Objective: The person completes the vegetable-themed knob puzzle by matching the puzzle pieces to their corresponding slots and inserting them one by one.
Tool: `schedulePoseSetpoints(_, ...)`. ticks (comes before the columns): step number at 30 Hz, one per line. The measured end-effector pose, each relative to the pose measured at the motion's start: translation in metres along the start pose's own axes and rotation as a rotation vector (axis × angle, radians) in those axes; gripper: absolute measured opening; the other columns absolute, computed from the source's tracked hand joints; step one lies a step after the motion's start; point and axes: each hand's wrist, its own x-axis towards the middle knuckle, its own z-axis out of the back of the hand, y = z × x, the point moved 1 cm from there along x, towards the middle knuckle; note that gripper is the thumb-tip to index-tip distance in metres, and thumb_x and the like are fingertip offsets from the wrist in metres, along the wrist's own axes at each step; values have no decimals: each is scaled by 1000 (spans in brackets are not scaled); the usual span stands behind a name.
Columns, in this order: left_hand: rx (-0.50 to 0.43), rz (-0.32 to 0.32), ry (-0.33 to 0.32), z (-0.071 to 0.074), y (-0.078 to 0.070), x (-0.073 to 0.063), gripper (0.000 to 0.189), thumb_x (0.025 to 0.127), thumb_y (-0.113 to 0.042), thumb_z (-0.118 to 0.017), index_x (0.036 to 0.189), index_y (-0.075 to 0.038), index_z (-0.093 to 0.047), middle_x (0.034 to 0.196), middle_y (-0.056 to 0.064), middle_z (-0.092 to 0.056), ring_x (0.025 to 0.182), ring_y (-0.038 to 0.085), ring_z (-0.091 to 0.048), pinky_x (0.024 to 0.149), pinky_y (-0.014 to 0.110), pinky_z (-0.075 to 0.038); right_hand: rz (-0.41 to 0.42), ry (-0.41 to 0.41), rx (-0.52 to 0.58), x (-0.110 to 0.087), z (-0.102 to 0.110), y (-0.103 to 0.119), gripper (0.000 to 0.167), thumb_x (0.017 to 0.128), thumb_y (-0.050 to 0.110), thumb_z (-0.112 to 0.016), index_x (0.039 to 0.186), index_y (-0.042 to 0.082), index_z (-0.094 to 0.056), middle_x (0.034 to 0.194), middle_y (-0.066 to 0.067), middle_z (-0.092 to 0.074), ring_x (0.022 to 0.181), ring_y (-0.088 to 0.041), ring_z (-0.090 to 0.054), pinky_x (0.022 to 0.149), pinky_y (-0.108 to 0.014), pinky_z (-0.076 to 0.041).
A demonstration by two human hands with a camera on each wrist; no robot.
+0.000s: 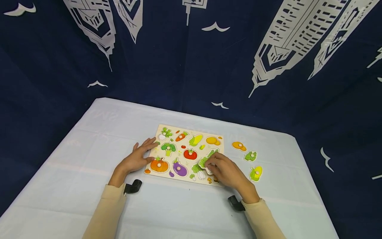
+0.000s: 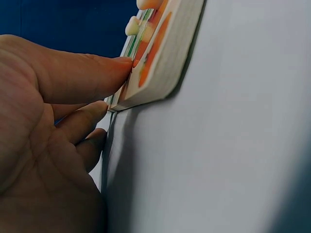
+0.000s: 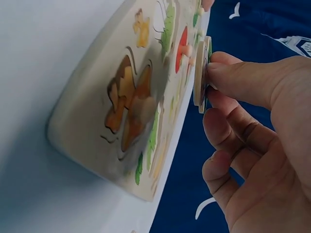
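A wooden vegetable puzzle board (image 1: 178, 148) lies on the table, with a pumpkin piece (image 1: 159, 165), an eggplant piece (image 1: 180, 168) and a tomato piece (image 1: 190, 154) on it. My left hand (image 1: 135, 161) rests at the board's left edge, fingers extended. Its thumb (image 2: 92, 75) touches the rim near the pumpkin. Between thumb and fingertips, my right hand (image 1: 225, 170) pinches a green-and-white vegetable puzzle piece (image 1: 203, 162) over the board's lower right part. Seen edge-on in the right wrist view, that piece (image 3: 200, 77) is raised above the board; its picture is mostly hidden.
Right of the board lie an orange-brown puzzle piece (image 1: 238, 146), a small green puzzle piece (image 1: 250, 156) and a corn puzzle piece (image 1: 255, 173). Brown mushroom pictures (image 3: 129, 104) mark the board's near right corner. A dark blue patterned cloth (image 1: 179, 66) hangs behind the white-covered table (image 1: 179, 212).
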Motion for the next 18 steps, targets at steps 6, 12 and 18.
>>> schedulePoseSetpoints(6,0,-2,1,-1,0,0,61,92,-1,-64,149,1,-43,166,14,-21,156,36,-5,121,59,16,-3,25,24,0,-6,1,13,93,7,-68,99,17,-73,100,7,-63,85,-7,-55,78,-27,-54)
schedulePoseSetpoints(12,-1,-7,1,-1,0,0,60,93,-1,-64,149,1,-43,166,14,-22,156,36,-6,121,60,15,-34,55,26,1,-12,4,12,94,11,-68,100,19,-74,100,9,-62,85,-6,-55,78,-26,-54)
schedulePoseSetpoints(18,5,-5,-4,0,0,-1,60,93,-2,-64,149,0,-43,166,14,-22,156,36,-6,121,60,15,-40,59,20,2,-16,7,10,94,13,-69,99,20,-75,99,10,-62,85,-5,-55,77,-26,-53)
